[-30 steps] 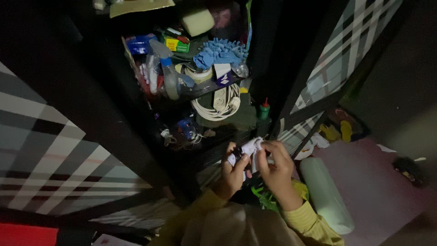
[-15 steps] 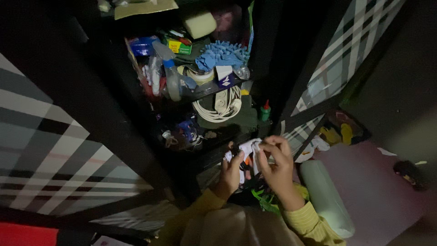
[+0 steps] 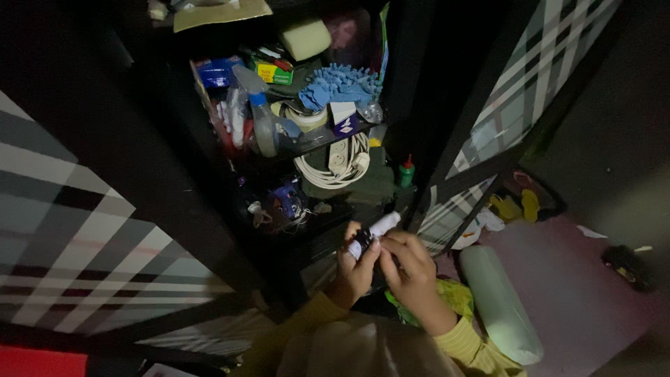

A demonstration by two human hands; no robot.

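Note:
My left hand (image 3: 354, 271) and my right hand (image 3: 408, 269) meet low in front of an open dark cabinet. Together they hold a small white tube-shaped object (image 3: 375, 230) with a dark end; the left fingers pinch its lower end, the right fingers close around its middle. Both sleeves are yellow. Right behind the hands is the lowest cabinet shelf (image 3: 307, 230), crowded with small dark items.
The cabinet shelves hold a clear bin (image 3: 279, 132) with a spray bottle, a blue mop head (image 3: 342, 85), a coiled white power strip (image 3: 335, 164), a yellow sponge (image 3: 303, 38) and a small green bottle (image 3: 407, 172). Plaid-patterned doors (image 3: 91, 237) stand open either side. A pale green roll (image 3: 499, 304) lies on pink matting.
My hands have dropped slightly lower and closed tighter on the white object, which now shows less white and points up to the right.

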